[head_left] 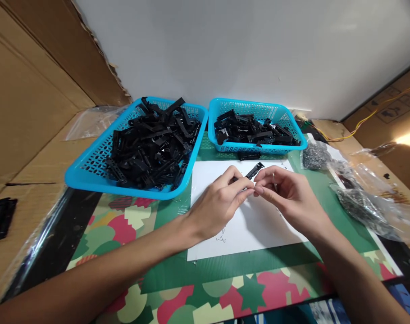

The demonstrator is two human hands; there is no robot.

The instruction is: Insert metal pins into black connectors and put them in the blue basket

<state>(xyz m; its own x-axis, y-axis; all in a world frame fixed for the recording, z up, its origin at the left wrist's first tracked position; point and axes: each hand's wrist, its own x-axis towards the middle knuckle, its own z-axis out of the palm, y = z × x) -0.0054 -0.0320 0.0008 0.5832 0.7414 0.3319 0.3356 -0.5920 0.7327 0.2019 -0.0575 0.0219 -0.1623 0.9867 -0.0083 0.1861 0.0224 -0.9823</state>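
My left hand [227, 193] is closed around a slim black plastic part [255, 169], whose far end sticks out past the fingers. Beside it, my right hand [288, 193] pinches with thumb and forefinger at the near side of that part; anything between those fingertips is too small to make out. Both hands meet above a white sheet [208, 249]. Small bent wire pieces [221, 238] lie on the sheet by my left wrist. Another black plastic part [249, 156] rests just behind the sheet.
Two blue baskets, a larger one [90, 180] at left and a smaller one [259, 104] at back, hold black parts. Plastic bags of small metal pieces [315, 155] lie at right. A yellow cable [360, 121] runs there. Far left lies a black part [2, 218] on cardboard.
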